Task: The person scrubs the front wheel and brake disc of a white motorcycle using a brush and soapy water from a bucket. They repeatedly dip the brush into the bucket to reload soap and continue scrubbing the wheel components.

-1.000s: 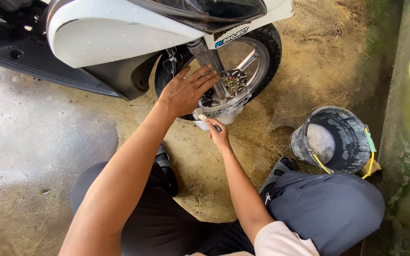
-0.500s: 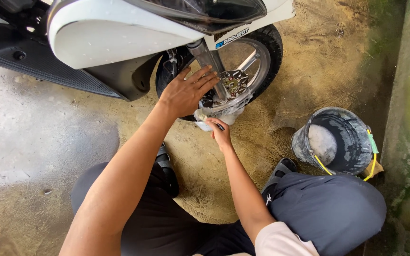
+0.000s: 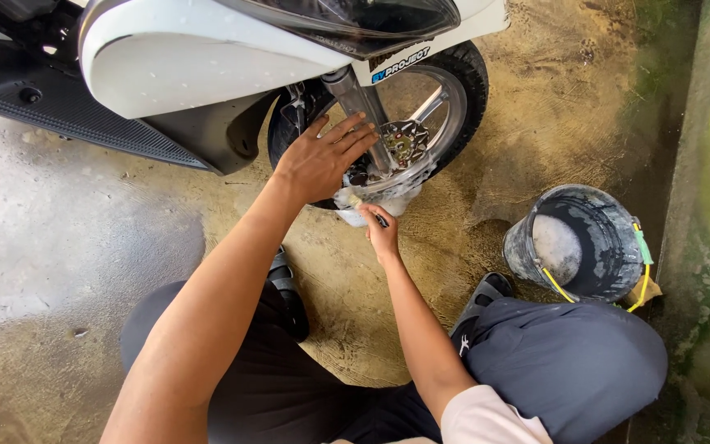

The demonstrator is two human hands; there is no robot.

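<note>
Scooter (image 3: 207, 74): white body panels, black footboard, standing across the far side of the wet concrete floor (image 3: 59, 247), nose to the right. Front wheel (image 3: 421, 123): far centre, black tyre, silver rim, upright, its plane running near-left to far-right, lowest part of the rim soapy and nearest to me. Bucket (image 3: 581, 247): dark, upright, near right of the wheel and well apart from it, foam inside, a yellow hoop handle on its rim. My left hand (image 3: 322, 160): flat and spread, gripping nothing, palm laid on the tyre at the near-left of the wheel, fingers reaching right toward the fork leg (image 3: 359, 103). My right hand (image 3: 381, 232): just below the rim's bottom and the nearer of the two to the suds, closed round the dark handle of a small brush (image 3: 363, 207). Brush, long axis: it runs from my fist up and to the far left, head end pointing at the soapy underside of the rim and touching the foam there (the bristles themselves are too small to make out). The rim's dirty stretch lies up and slightly left of that grip, between my two hands.
</note>
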